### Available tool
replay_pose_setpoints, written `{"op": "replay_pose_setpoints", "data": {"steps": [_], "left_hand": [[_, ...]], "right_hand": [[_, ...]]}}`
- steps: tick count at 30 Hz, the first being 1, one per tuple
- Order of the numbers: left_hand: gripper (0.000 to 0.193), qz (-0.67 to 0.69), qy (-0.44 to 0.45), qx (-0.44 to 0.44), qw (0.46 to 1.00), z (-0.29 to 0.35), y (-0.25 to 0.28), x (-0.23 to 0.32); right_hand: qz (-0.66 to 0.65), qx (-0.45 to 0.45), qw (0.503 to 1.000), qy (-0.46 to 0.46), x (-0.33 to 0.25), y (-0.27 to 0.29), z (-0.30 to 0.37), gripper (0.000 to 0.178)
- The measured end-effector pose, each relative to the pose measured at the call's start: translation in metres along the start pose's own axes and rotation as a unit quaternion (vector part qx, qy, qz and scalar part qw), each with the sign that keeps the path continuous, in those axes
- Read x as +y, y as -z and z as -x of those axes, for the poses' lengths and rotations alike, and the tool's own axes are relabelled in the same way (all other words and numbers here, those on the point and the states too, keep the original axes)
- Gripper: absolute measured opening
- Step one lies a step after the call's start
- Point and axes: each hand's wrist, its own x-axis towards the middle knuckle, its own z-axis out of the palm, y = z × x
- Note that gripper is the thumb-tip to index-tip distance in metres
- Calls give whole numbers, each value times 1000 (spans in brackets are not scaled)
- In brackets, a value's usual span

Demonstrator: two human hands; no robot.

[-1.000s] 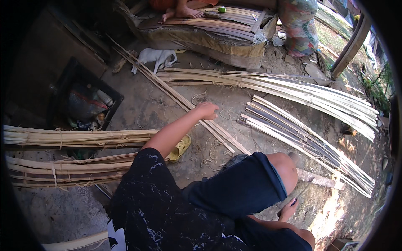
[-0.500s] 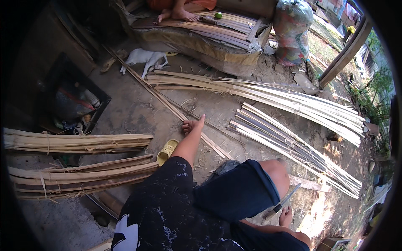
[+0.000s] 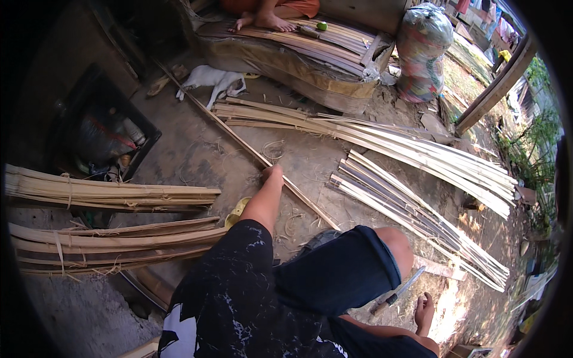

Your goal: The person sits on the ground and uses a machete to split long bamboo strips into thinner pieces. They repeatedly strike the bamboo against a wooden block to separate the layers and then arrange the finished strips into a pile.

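Observation:
My left hand [image 3: 273,175], arm stretched forward, is closed round long thin bamboo strips [image 3: 308,201]. These lie slanting across the floor, from near a white animal at the back to beside my knee. Down at the lower right, my right hand [image 3: 424,310] holds nothing, its fingers loosely bent and apart. Just beside it lies a knife [image 3: 407,287] with a dark handle and a long straight blade. Right of the held strips are two spread piles of split bamboo, a short dark-and-pale one [image 3: 406,209] and a longer pale one [image 3: 382,138].
Tied bamboo bundles [image 3: 119,198] lie at the left. A yellow clog [image 3: 237,210] is partly behind my arm. The white animal [image 3: 213,82] lies by a worn bench [image 3: 334,89], where another person's bare feet [image 3: 271,22] rest. A stuffed plastic bag [image 3: 422,53] and wooden post [image 3: 495,86] stand at right.
My left hand has closed round the bamboo strips, which now lie close together. My right hand has moved slightly right and opened its fingers. The white animal's head has lifted or turned.

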Motion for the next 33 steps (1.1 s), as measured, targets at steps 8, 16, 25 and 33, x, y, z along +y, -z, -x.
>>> {"op": "replay_pose_setpoints", "data": {"steps": [8, 16, 25, 33], "left_hand": [[46, 64, -250, 122, 959, 66, 5, 20], [26, 259, -18, -207, 943, 156, 4, -54], [28, 197, 142, -495, 834, 315, 20, -79], [64, -38, 188, -649, 736, 289, 62, -76]], "right_hand": [[47, 10, 993, 109, -104, 110, -18, 38], [152, 9, 921, 358, -300, 145, -23, 40], [18, -230, 880, 416, -274, 10, -53, 46], [183, -168, 860, 446, -237, 0, -51, 35]]}}
